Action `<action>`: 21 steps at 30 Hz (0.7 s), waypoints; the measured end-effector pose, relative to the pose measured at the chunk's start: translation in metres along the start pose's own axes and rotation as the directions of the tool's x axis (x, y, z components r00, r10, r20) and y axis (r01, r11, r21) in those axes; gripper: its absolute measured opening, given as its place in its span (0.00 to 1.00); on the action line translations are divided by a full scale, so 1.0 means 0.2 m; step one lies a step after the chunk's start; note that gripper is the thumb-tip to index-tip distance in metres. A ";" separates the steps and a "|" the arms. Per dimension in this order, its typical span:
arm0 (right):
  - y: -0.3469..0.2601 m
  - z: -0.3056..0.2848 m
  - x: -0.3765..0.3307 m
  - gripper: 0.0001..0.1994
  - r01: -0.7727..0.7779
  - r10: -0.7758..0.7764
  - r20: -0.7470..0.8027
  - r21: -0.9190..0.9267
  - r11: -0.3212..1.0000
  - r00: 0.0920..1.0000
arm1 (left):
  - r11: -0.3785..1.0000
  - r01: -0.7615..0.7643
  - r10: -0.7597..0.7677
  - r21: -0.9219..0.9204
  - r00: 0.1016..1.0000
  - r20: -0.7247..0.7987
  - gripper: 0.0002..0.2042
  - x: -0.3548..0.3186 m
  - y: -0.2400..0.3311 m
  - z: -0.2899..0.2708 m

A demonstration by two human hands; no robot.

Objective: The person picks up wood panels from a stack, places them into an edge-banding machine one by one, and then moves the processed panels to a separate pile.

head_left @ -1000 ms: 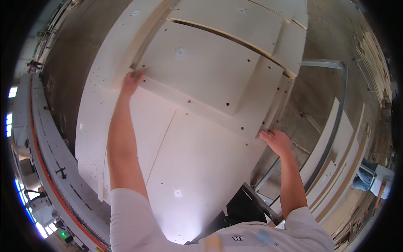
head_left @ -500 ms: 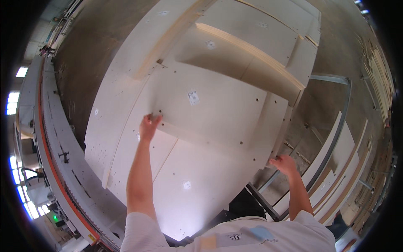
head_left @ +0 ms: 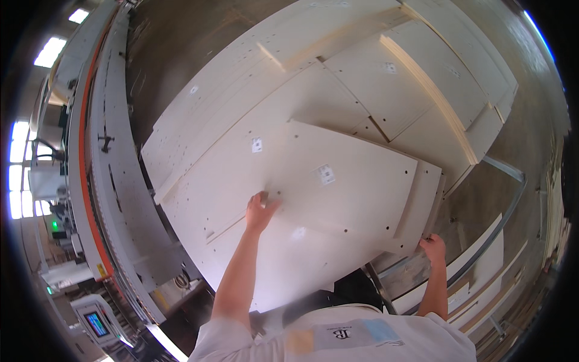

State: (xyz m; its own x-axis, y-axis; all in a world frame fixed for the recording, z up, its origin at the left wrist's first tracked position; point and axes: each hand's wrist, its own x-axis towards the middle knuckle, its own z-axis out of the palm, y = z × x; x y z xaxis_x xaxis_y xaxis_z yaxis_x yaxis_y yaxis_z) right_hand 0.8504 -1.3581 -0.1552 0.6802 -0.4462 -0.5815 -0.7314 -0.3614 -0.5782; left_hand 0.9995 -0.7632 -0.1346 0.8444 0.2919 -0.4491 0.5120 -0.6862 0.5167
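Observation:
A broad white panel [head_left: 362, 190] with drilled holes and a paper label [head_left: 326, 174] lies between my hands, over other white boards. My left hand [head_left: 259, 214] is closed at the panel's left edge, near its front corner, thumb and fingers slightly apart around it. At the right edge my right hand [head_left: 433, 248] has its fingers bent over the rim of the boards; its fingertips are partly hidden. Beneath and beyond lies a stack of white boards [head_left: 211, 130], some with holes and labels.
A long machine bed with an orange strip [head_left: 84, 133] runs along the left, with a control screen [head_left: 96, 324] at its near end. At the right, a grey metal frame [head_left: 512, 208] stands beside several leaning boards [head_left: 482, 271]. Pale wood-edged strips [head_left: 428, 96] lie on the far boards.
The panel has slid toward me across the stack with both hands at its edges, uncovering more of the boards behind it. My view has also turned, showing more of the machine.

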 end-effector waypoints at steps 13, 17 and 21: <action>-0.11 0.20 -0.33 0.30 -0.095 0.086 -0.042 -0.518 0.850 0.995 | 0.903 -0.163 0.292 0.399 0.912 -0.288 0.40 -0.04 -0.34 -0.24; 0.01 0.28 -0.24 0.37 -0.005 -0.026 -0.102 -0.292 0.956 0.994 | 0.975 -0.158 0.163 0.154 0.986 -0.025 0.43 0.13 -0.19 -0.41; 0.12 0.39 -0.13 0.38 -0.122 0.056 -0.215 -0.304 0.945 0.975 | 0.990 -0.129 0.120 0.062 0.984 0.129 0.42 0.27 -0.15 -0.32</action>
State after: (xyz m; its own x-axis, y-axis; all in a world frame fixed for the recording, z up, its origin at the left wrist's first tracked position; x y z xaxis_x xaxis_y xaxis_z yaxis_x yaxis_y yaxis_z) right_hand 0.8192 -1.2905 -0.1981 0.6117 -0.6313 -0.4767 -0.7884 -0.5359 -0.3020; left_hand 1.0388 -0.6845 -0.1281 0.8723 0.1187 -0.4744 0.3883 -0.7579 0.5243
